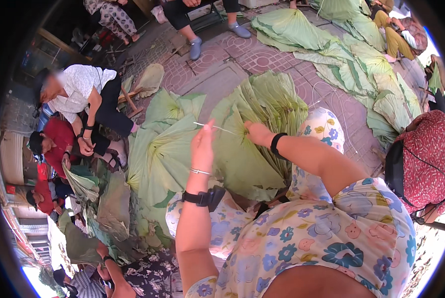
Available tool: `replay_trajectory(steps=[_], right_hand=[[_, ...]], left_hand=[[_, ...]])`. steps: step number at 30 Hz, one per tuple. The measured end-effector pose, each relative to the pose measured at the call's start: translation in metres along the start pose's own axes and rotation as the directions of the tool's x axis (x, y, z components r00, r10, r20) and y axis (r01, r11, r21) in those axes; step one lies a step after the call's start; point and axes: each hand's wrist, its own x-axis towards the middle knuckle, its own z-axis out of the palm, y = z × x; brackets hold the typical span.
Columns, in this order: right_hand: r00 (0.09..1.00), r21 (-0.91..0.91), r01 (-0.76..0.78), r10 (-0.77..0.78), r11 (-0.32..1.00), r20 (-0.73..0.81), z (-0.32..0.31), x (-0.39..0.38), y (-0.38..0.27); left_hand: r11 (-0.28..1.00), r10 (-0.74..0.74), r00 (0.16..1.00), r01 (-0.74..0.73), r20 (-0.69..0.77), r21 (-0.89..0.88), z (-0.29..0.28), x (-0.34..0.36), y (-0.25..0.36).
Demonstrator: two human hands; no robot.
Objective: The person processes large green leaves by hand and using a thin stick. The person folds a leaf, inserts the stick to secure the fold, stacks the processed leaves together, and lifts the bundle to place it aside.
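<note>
While the left hand [202, 146] is pinching a thin white strand [224, 129], the right hand [259, 133], its grip unclear, is touching a fanned stack of large green leaves [278, 97] directly ahead. Strand positioning is apparently proceeding; the next move is likely calling for steadied leaves.

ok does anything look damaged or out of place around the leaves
Two small things: a tan, dried-looking leaf beyond the green leaves on the left, odd for its colour, and a thin white cord trailing loosely over the paving, right of the leaf stack. I see nothing spilled.
</note>
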Motion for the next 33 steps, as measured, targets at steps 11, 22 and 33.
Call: replay_trajectory(steps=[11, 22, 33], right_hand=[[0.979, -0.184, 0.107, -0.071, 0.977, 0.192, -0.007, -0.01, -0.026], [0.95, 0.61, 0.306, -0.189, 0.731, -0.25, -0.083, -0.024, -0.086], [0.983, 0.828, 0.173, -0.044, 0.534, -0.177, -0.102, -0.015, -0.064]], left_hand=[[0.999, -0.03, 1.0, 0.03, -0.007, 0.035, 0.006, 0.002, -0.009], [0.995, 0.034, 0.998, -0.029, -0.051, 0.092, 0.029, 0.023, 0.003], [0.98, 0.19, 0.941, -0.2, -0.28, -0.006, 0.005, 0.043, 0.042]])
